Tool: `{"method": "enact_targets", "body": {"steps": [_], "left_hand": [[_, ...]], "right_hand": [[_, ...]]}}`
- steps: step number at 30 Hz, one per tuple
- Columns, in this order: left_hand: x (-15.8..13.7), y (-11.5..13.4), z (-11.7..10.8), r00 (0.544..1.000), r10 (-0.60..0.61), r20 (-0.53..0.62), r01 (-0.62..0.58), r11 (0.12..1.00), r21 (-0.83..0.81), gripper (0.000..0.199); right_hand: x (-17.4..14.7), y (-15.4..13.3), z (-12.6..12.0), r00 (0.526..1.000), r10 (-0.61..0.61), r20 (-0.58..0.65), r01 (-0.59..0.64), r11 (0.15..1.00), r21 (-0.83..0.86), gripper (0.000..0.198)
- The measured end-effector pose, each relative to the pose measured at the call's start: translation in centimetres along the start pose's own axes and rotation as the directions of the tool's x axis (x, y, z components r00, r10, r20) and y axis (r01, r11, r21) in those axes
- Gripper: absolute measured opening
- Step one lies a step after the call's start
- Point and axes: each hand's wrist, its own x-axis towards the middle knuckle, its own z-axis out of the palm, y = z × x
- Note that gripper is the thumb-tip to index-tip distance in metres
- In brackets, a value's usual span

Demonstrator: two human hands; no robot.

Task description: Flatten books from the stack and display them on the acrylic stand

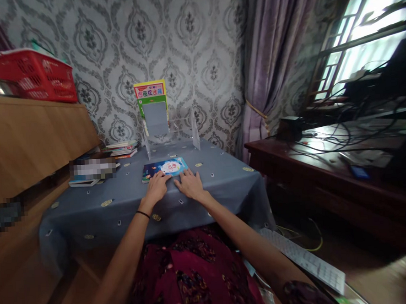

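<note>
- The left hand (pixel 157 186) is lying palm-down with its fingers loosely extended, touching the near edge of the blue book (pixel 165 167).
- The right hand (pixel 190 185) is resting palm-down just beside it, thumb spread away from the fingers, whose tips are touching the book's near right part.
- The blue book is lying flat on the cloth-covered tabletop (pixel 221 167), directly ahead of both hands.
- Beyond the hands and the book, a clear stand (pixel 195 132) is holding a yellow-and-green book (pixel 150 93) upright.
- A stack of books (pixel 122 150) is sitting ahead of the left hand and to its left.
- A black band (pixel 143 214) is circling the wrist behind the left hand.
- A white keyboard (pixel 305 256) is lying well to the right of the right hand, lower down.
</note>
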Motion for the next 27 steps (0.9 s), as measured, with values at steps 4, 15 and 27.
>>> {"method": "enact_targets", "body": {"steps": [4, 15, 27], "left_hand": [[0.0, 0.1, 0.0, 1.0, 0.0, 0.002, 0.0, 1.0, 0.005, 0.054], [-0.3, 0.5, -0.4, 1.0, 0.002, 0.017, -0.002, 0.999, 0.042, 0.061], [0.3, 2.0, -0.5, 0.996, 0.06, 0.064, -0.061, 0.998, 0.021, 0.053]], "right_hand": [[0.0, 0.0, -0.1, 1.0, -0.003, -0.005, 0.003, 1.0, 0.002, 0.049], [-0.3, 0.2, -0.2, 0.999, 0.002, -0.042, -0.002, 1.0, -0.015, 0.048], [-0.1, 0.7, 0.2, 0.999, 0.003, -0.037, -0.004, 1.0, -0.016, 0.051]]}}
